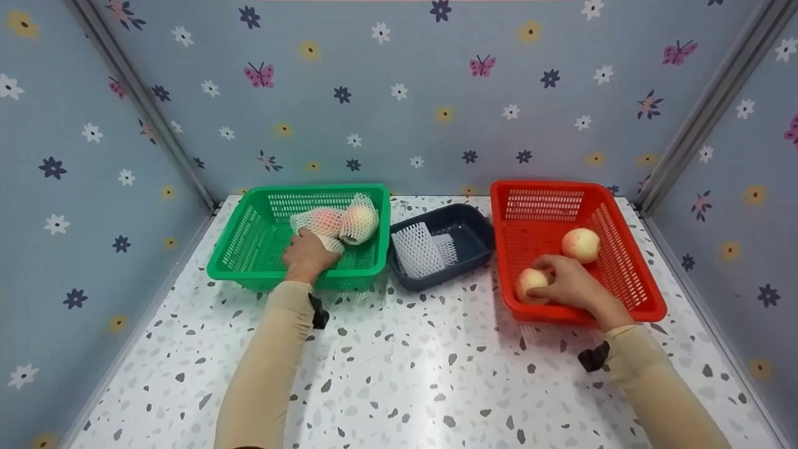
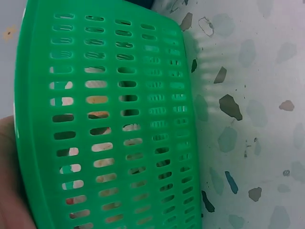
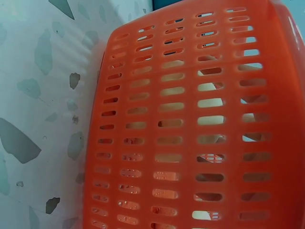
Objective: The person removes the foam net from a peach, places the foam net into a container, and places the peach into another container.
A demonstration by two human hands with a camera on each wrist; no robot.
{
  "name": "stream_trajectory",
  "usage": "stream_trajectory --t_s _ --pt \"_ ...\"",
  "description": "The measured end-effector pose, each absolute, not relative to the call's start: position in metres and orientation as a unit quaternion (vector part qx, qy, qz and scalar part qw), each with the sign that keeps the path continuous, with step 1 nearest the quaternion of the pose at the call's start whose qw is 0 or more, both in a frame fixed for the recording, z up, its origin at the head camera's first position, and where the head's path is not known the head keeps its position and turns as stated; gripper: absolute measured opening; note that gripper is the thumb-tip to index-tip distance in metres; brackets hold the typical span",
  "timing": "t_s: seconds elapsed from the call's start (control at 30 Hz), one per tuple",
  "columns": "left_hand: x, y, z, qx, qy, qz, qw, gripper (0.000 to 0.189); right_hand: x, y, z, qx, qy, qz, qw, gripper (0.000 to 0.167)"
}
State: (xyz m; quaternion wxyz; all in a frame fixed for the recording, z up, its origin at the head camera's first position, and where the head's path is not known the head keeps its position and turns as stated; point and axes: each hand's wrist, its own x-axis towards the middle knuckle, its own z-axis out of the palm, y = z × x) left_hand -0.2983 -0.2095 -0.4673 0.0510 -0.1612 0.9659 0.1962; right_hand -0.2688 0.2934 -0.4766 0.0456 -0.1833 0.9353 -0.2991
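Note:
In the head view my left hand (image 1: 308,254) reaches into the green basket (image 1: 240,274). It holds a peach in a white foam net (image 1: 331,243), mostly covered by the hand. Two more netted peaches, a reddish one (image 1: 325,219) and a paler one (image 1: 360,223), lie just behind. My right hand (image 1: 570,282) grips a bare peach (image 1: 531,284) at the near left corner of the red basket (image 1: 651,310). Another bare peach (image 1: 581,245) lies behind that hand. Both wrist views mostly show slotted basket walls, which hide the fingers.
Between the baskets stands a dark blue tray (image 1: 471,240). Inside it lie white foam nets, a larger one (image 1: 416,251) and a smaller one (image 1: 444,249). The speckled white table (image 1: 399,374) is bordered by flower-patterned panels (image 1: 399,125) at the back and sides.

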Motion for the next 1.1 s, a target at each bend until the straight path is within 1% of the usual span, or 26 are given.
stream_trajectory --t_s 0.13,0.2,0.37,0.47,0.73,0.97,1.1 --pt "-0.300 -0.209 -0.468 -0.182 0.962 0.192 0.074 0.098 -0.269 0.295 -0.477 -0.180 0.935 -0.300 0.049 0.057" --pt "-0.300 -0.210 -0.468 -0.188 0.960 0.192 0.081 0.097 -0.269 0.294 -0.477 -0.176 0.936 -0.302 0.051 0.057" --pt "-0.299 -0.210 -0.469 -0.193 0.956 0.206 0.075 0.088 -0.267 0.293 -0.478 -0.168 0.937 -0.303 0.049 0.055" --pt "-0.299 -0.209 -0.468 -0.193 0.956 0.210 0.066 0.087 -0.266 0.293 -0.477 -0.166 0.937 -0.305 0.045 0.055" --pt "-0.303 -0.203 -0.462 -0.182 0.959 0.215 0.039 0.106 -0.266 0.297 -0.472 -0.162 0.935 -0.314 0.022 0.051" --pt "-0.300 -0.208 -0.462 -0.153 0.959 0.238 0.036 0.111 -0.265 0.298 -0.473 -0.171 0.932 -0.318 0.011 0.046" --pt "-0.296 -0.208 -0.457 -0.129 0.960 0.246 0.020 0.114 -0.261 0.299 -0.469 -0.168 0.932 -0.321 0.008 0.045"
